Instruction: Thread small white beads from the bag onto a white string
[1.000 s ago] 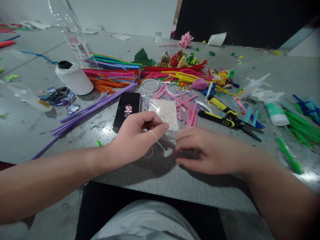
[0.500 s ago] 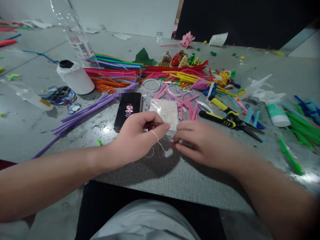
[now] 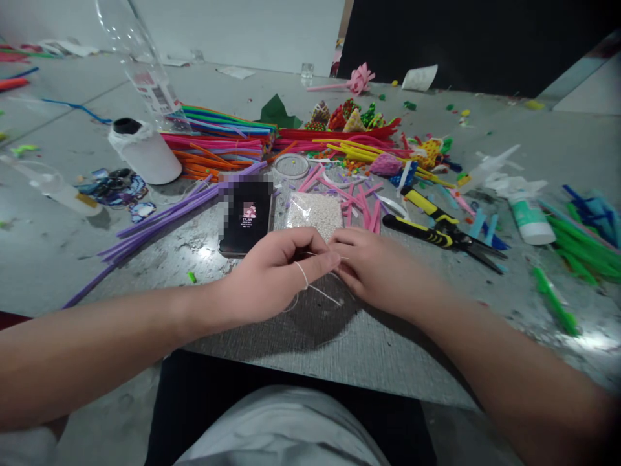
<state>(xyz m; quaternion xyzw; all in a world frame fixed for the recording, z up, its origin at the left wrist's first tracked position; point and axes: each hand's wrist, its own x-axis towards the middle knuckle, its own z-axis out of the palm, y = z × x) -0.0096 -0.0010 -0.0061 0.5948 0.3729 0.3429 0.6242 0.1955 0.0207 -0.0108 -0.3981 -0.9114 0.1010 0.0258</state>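
Note:
My left hand (image 3: 279, 275) is closed, thumb and forefinger pinching a white thread (image 3: 323, 296). The thread loops over my thumb, and its loose end hangs below the fingers. A thin, light tip pokes out past the left fingertips; whether it is thread or a needle I cannot tell. Right up against those fingertips is my right hand (image 3: 383, 272), its fingers curled together and hiding whatever they hold. Just behind both hands lies a clear bag of small white beads (image 3: 317, 210). A phone (image 3: 245, 220) with a lit screen lies beyond my left hand.
Pliers-like cutters (image 3: 444, 233) with black and yellow handles lie to the right. At the left stand a white thread spool (image 3: 145, 152) and a clear plastic bottle (image 3: 150, 84). Purple pipe cleaners (image 3: 160, 213), pink strips (image 3: 363, 207) and a green-labelled bottle (image 3: 533, 220) surround the work area.
My right hand has moved left and now meets the left fingertips; a gap was between them before. The thread's loose end has swung to the right.

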